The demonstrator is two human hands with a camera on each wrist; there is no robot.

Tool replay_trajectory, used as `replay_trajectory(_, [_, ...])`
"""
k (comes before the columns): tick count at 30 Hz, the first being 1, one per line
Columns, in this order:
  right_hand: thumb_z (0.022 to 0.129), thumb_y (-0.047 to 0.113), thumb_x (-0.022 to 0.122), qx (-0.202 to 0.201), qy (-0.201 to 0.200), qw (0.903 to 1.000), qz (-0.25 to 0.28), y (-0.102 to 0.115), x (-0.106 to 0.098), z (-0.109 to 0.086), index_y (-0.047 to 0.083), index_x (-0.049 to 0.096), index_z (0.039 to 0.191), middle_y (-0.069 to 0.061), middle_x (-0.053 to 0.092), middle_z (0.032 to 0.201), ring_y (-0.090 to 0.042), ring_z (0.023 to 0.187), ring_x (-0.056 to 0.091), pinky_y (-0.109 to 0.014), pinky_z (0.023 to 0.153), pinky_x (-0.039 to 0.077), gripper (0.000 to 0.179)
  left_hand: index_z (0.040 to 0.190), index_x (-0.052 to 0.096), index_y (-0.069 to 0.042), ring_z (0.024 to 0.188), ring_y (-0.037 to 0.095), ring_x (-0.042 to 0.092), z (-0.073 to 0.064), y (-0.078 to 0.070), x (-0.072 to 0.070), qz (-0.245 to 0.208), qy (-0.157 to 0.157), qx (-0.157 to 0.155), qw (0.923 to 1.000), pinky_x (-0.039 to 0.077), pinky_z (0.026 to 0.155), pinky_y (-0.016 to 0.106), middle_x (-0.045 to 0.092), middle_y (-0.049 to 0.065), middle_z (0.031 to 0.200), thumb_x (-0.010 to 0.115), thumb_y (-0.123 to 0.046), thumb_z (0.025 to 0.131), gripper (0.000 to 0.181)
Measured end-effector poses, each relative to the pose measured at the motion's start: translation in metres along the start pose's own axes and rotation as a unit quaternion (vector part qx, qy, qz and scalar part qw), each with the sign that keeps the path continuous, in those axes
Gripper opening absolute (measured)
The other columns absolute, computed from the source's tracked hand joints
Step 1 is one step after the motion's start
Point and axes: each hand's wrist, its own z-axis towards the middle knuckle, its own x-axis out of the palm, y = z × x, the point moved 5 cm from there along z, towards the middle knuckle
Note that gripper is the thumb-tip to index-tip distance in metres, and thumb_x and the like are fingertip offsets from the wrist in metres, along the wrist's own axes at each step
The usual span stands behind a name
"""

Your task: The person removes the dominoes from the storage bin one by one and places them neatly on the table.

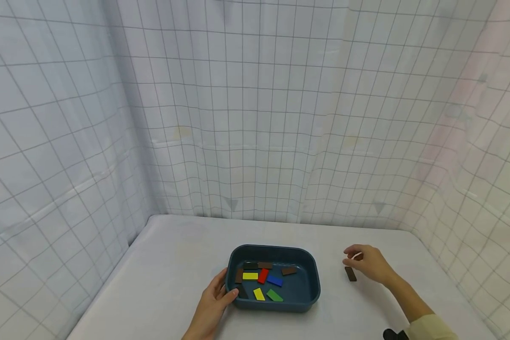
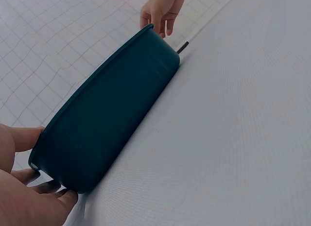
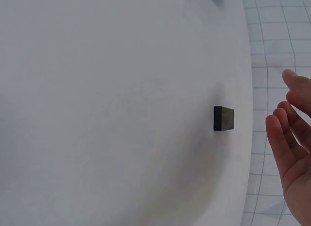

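Note:
My left hand (image 1: 210, 302) grips the left end of a dark blue plastic tub (image 1: 280, 306), thumb over the rim and fingers on its outer wall. In the left wrist view, those fingers reach around the bottom corner of the tub (image 2: 107, 109). Inside the tub lie several small flat blocks, among them a red block (image 1: 263, 276), a blue block (image 1: 275, 280) and a green block (image 1: 274, 295). To the right, my right hand (image 1: 369, 264) hovers above a dark block (image 1: 350, 274) on the table. Its fingers are loosely bent and apart from the dark block (image 3: 224, 118).
A white cloth covers the table (image 1: 174, 255). White grid-patterned curtains (image 1: 255, 118) hang behind it and along both sides. A small black object (image 1: 394, 334) shows at the bottom edge, beside the right sleeve (image 1: 431, 328).

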Motion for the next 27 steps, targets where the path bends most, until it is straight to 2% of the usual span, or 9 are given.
replay_trajectory(6, [0.093,0.019,0.080,-0.035,0.007,0.9993,-0.005,0.019,0.000,0.007,0.001,0.073,0.112,0.001,0.069,0.097,-0.019,0.089,0.067,-0.028,0.071,0.057,0.027,0.161,0.018,0.007,0.149,0.053,0.018,-0.002,-0.001,-0.001,0.000,0.006,0.006,1.0000,0.031,0.114,0.060,0.015,0.035,0.164,0.067,-0.006,0.101,0.078])
replay_trajectory(16, [0.093,0.025,0.080,-0.074,0.029,0.9968,0.002,0.043,0.008,0.020,0.007,0.074,0.113,-0.011,0.070,0.106,-0.019,0.091,0.068,-0.028,0.069,0.058,0.027,0.160,0.020,0.008,0.149,0.052,0.018,-0.002,-0.001,-0.001,-0.001,0.008,0.008,0.9999,0.030,0.115,0.059,0.016,0.035,0.164,0.068,-0.005,0.100,0.078])
replay_trajectory(27, [0.093,0.023,0.080,-0.128,0.039,0.9911,-0.003,0.078,0.020,0.030,0.009,0.075,0.112,0.003,0.070,0.100,-0.015,0.089,0.069,-0.029,0.073,0.058,0.025,0.160,0.020,0.008,0.149,0.052,0.019,-0.002,-0.001,0.000,-0.002,0.003,0.006,1.0000,0.030,0.115,0.059,0.016,0.035,0.164,0.069,-0.005,0.100,0.078])
